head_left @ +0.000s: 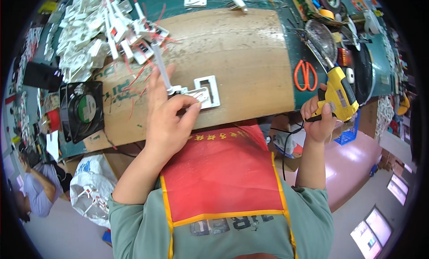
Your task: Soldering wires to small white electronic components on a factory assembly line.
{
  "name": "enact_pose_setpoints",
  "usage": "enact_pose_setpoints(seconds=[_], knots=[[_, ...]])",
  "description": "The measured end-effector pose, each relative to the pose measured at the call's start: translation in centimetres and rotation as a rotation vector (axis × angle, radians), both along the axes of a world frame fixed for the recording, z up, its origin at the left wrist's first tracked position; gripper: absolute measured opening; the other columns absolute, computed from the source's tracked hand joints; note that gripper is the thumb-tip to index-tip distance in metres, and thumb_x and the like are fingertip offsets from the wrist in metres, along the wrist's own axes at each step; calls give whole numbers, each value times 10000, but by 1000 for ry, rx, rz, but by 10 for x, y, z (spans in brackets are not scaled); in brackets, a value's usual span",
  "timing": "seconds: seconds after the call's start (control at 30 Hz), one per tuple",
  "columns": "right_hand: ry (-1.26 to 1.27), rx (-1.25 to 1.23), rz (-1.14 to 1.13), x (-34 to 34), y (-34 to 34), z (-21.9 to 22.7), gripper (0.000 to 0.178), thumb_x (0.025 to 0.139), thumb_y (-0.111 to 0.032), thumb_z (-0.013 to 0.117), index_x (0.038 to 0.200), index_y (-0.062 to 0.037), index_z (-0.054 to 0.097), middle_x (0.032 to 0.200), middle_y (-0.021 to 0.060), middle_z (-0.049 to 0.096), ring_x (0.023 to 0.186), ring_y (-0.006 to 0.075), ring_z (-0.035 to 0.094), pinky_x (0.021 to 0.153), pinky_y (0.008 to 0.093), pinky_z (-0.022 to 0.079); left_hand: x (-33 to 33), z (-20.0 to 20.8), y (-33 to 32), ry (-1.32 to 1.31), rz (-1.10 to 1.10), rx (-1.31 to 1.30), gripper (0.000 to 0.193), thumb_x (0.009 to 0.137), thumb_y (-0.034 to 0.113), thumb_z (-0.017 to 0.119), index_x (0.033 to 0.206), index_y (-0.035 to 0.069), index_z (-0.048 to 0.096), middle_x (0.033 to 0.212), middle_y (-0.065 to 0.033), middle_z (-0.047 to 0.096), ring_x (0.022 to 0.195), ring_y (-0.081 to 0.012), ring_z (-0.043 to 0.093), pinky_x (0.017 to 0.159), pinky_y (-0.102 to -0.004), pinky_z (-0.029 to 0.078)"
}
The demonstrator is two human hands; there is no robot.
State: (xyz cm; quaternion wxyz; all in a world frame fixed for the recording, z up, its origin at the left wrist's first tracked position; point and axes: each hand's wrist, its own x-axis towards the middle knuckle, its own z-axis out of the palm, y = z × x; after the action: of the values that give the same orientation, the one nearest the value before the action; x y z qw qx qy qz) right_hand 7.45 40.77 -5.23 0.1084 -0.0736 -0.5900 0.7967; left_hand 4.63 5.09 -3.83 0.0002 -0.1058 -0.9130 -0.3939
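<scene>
Red apron sits nearest. Left hand pinches a white switch plate at the tabletop's near edge; right hand is closed round a yellow power screwdriver, off the edge. Keeping the plate pressed flat looks wise. Open board lies far right; white parts pile crowds far left.

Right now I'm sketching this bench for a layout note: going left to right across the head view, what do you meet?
Black fan → pile of white plastic parts → left hand → white frame piece → orange scissors → right hand → yellow power tool.
</scene>
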Motion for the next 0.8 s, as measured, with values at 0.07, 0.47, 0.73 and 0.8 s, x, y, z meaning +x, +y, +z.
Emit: enact_pose_setpoints(seconds=[0.07,0.47,0.73,0.8], knots=[[-17,-59,64,-2,-16,-3,639,894,-313,692,1363,50,455,707,43,508,551,130,483,507,275,406,-1,-3,-1,3,0,-2,71,815,146,780,852,113,730,1538,-193,414,1490,-451,231,1201,-582,160],[-26,-141,328,-29,-67,-8,682,938,-454,624,1385,23,432,717,8,472,515,97,434,498,263,377,-3,4,-8,4,-41,17,222,786,107,822,977,89,711,1517,-206,428,1460,-426,311,1154,-493,303],[-41,-156,328,-34,-68,-16,683,930,-444,635,1378,26,423,699,9,469,498,103,429,490,268,375,-17,10,-22,156,-232,-157,517,625,148,887,1102,97,695,1164,-113,612,1320,-384,488,1136,-568,342],[-58,-201,324,-34,-71,-15,661,914,-400,658,1365,32,439,697,24,481,514,125,445,504,286,386,-15,8,-23,238,-229,-174,522,619,152,887,1103,104,695,1134,-102,623,1291,-375,519,1135,-579,337]])
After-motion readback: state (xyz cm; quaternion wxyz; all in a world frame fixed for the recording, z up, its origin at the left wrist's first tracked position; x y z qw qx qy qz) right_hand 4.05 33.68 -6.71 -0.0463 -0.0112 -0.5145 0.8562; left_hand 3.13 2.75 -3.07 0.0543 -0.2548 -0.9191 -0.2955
